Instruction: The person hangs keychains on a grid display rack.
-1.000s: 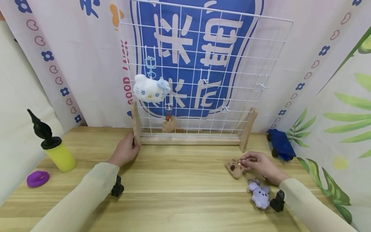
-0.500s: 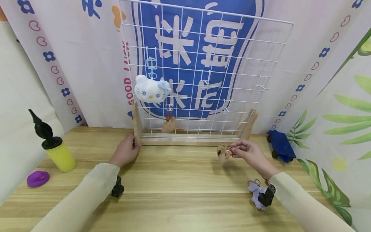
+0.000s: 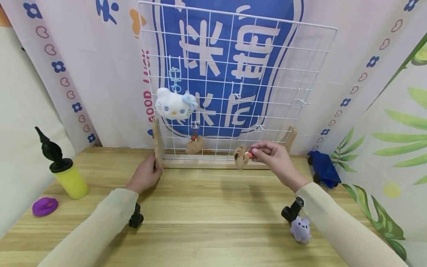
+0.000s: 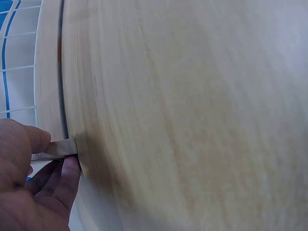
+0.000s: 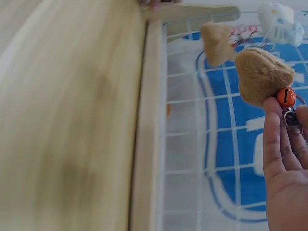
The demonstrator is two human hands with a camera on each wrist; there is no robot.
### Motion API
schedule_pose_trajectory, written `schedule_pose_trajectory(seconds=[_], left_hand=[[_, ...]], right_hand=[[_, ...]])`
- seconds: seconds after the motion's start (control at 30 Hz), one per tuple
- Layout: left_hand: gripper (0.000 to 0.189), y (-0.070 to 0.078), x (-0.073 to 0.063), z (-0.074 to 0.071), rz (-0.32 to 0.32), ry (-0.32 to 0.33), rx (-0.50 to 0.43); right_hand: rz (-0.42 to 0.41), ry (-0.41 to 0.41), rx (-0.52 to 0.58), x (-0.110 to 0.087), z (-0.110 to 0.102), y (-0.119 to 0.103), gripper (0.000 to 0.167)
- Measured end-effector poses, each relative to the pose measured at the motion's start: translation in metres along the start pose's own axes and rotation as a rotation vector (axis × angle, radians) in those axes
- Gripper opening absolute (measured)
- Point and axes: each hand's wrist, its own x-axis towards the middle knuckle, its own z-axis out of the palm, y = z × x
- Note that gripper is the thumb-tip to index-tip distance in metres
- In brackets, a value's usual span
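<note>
My right hand (image 3: 271,159) pinches the ring of a small brown plush keychain (image 3: 241,157) in front of the lower grid. In the right wrist view its fuzzy body (image 5: 262,76) and an orange bell (image 5: 286,97) stand out at my fingertips. With thumb and fingers, my left hand (image 3: 145,174) grips the foot of the wooden stand (image 4: 62,147) at its left end. On the white wire grid (image 3: 217,78) hang a white cat-head plush (image 3: 175,105) with a blue bow and, below it, another brown plush keychain (image 3: 195,144).
White hooks (image 3: 235,97) sit on the grid's middle and right. A purple plush keychain (image 3: 301,229) lies under my right wrist. A blue toy car (image 3: 323,168) stands at right. At left are a yellow pump (image 3: 71,181) and a purple ring-shaped item (image 3: 45,206).
My right hand has lifted the brown plush keychain off the table and carried it left and up toward the grid. My left hand stays on the stand.
</note>
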Motion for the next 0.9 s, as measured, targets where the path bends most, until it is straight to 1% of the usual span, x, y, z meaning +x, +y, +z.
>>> schedule_pose_trajectory(seconds=[0.27, 0.4, 0.67, 0.77, 0.9], left_hand=[[0.046, 0.003, -0.002, -0.001, -0.01, -0.002, 0.0], [0.046, 0.003, -0.003, -0.001, -0.011, -0.006, 0.001], [0.047, 0.003, -0.004, 0.0, -0.015, -0.008, -0.003], [0.048, 0.003, -0.003, 0.0, -0.007, -0.006, -0.003], [0.047, 0.003, -0.003, 0.0, -0.003, -0.001, -0.005]], right_hand=[[-0.026, 0.03, -0.007, 0.022, 0.012, -0.036, 0.029], [-0.051, 0.049, 0.029, 0.034, 0.017, -0.052, 0.03], [-0.117, 0.129, 0.125, 0.056, 0.023, -0.076, 0.031], [-0.15, 0.154, 0.134, 0.06, 0.024, -0.086, 0.028], [-0.192, 0.178, 0.145, 0.064, 0.024, -0.095, 0.018]])
